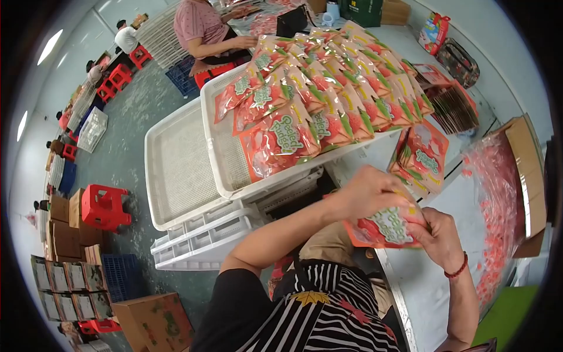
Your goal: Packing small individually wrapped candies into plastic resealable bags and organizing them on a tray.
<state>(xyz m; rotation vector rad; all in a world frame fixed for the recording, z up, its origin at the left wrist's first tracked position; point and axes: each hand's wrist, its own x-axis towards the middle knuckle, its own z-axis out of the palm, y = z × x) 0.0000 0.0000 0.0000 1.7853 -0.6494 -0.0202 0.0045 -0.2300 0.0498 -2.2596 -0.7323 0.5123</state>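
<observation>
L hand [370, 192] has its fingers curled closed on the top edge of a pink-red bag [384, 227], w/ the exact grip of each fingertip hard to see from above. R hand [444, 236], red bracelet [456, 267] on its wrist, grips the same bag at its right side, thumb on the front & the other fingers mostly hidden behind. The bag is btwn both hands, tilted, above the lap & near edge of the desk [410, 273]. Just beyond the hands, a few more bags [427, 157] lie overlapped on the desk; a stack of flat pouches [451, 111] is near them, farther back. To the L, a white tray [226, 149] w/ mesh bottom carries rows of overlapping filled bags [346, 88], mostly toward its R side, bare mesh at its L. A 2nd tray [179, 170], mesh bottom showing, is beside & partly under it; white crates [205, 243] are below. On the R, a cardboard box [528, 170] lies open w/ a clear plastic liner [498, 176]; small red pcs [491, 258] show in & along the plastic, too small to ID.
</observation>
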